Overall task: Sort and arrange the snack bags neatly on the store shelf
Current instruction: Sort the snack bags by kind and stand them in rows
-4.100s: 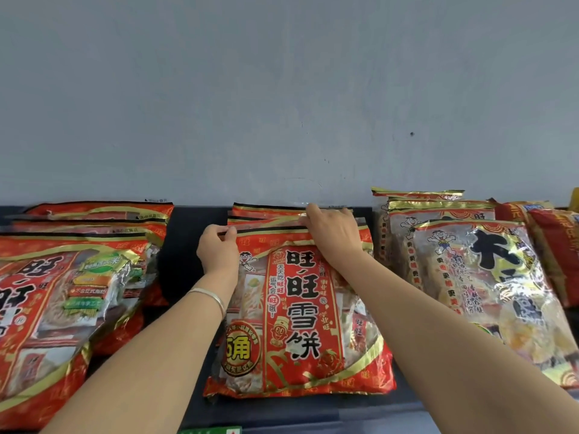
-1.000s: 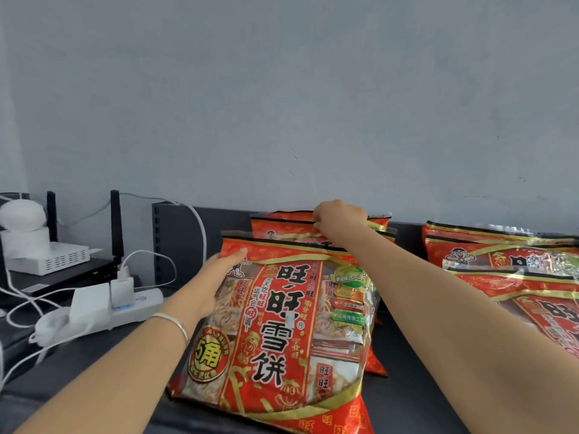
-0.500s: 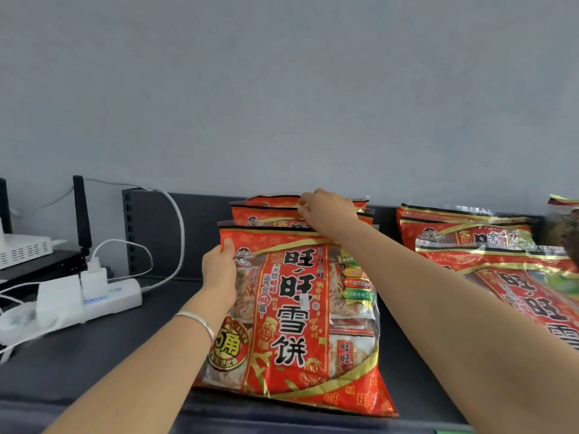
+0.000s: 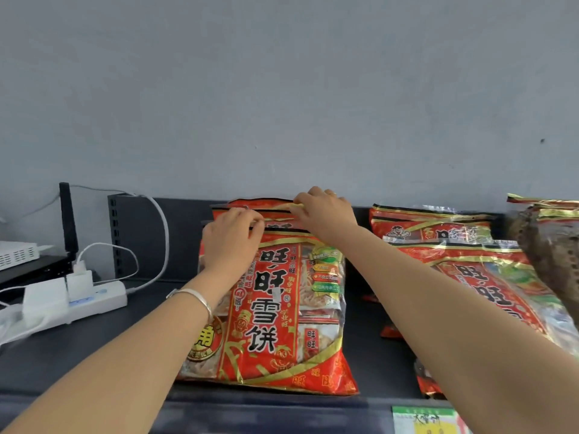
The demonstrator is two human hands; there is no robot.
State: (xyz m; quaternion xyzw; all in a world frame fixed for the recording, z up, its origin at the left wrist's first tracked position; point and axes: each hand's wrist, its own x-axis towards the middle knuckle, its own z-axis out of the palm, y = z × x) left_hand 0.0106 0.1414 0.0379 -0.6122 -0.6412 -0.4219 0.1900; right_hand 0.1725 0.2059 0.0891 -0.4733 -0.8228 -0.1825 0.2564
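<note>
A row of red and gold snack bags leans back on the dark shelf (image 4: 94,346). The front bag (image 4: 282,308) faces me, with two more bags (image 4: 275,206) standing behind it. My left hand (image 4: 230,239) pinches the top edge of the front bag at its left corner. My right hand (image 4: 326,211) reaches further back and grips the top seam of the rear bags. A second stack of the same red bags (image 4: 463,261) lies to the right, partly hidden by my right forearm.
A white power strip (image 4: 72,299) with plugs and cables lies on the shelf at the left, beside a white router (image 4: 17,253) with a black antenna. A darker snack bag (image 4: 551,245) shows at the far right. A price label (image 4: 426,419) sticks to the shelf's front edge.
My left hand has risen from the front bag's left side to its top edge. My right hand has shifted further back on the rear bags. The view has swung slightly right.
</note>
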